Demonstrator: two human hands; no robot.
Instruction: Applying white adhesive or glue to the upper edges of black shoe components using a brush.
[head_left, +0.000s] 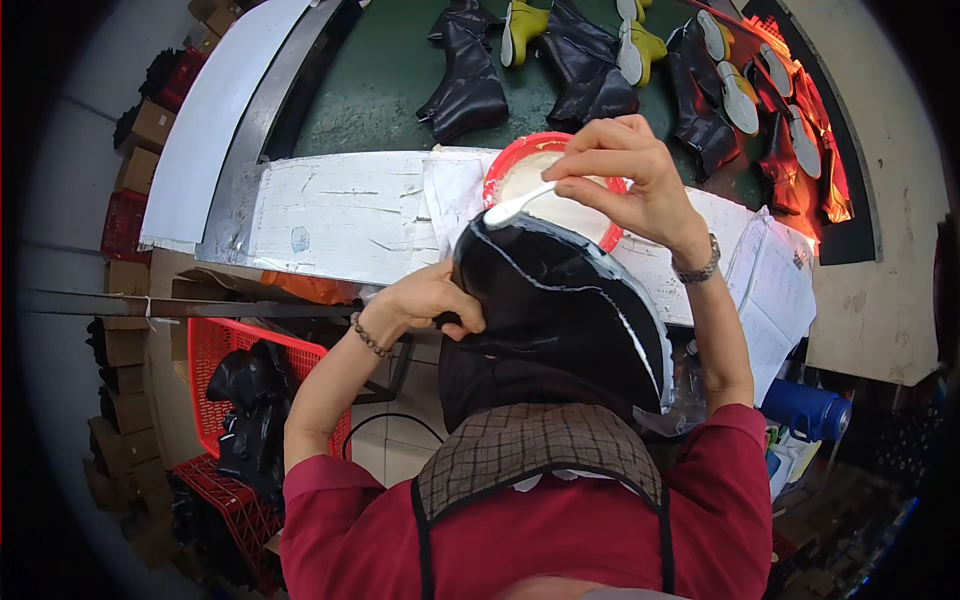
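A black boot upper [560, 300] is lying at the centre of the frame, spreading over the person's lap, its top edge overlapping the red tub [492, 186] of creamy white paste [522, 182]. The left hand [432, 302], left of centre, is curling nearly closed and pinching the upper at its left side. The right hand [630, 175], upper right of centre, is holding the handle of a small white brush [512, 207] between thumb and fingertips, its other fingers bending loosely; the brush head is resting at or just above the upper's top corner, though contact is hard to tell.

The upper is looking light and pliable, probably leather or something like it: it is bending and creasing in the middle, so an unsupported edge would likely be sagging under the brush. A white coating is running along its top and right edges, with a thin white line crossing the black face; these bands are probably slick or tacky and easily smeared. The dry black left side, where the left hand is gripping, is offering the cleanest hold, with the lap bearing the rest.
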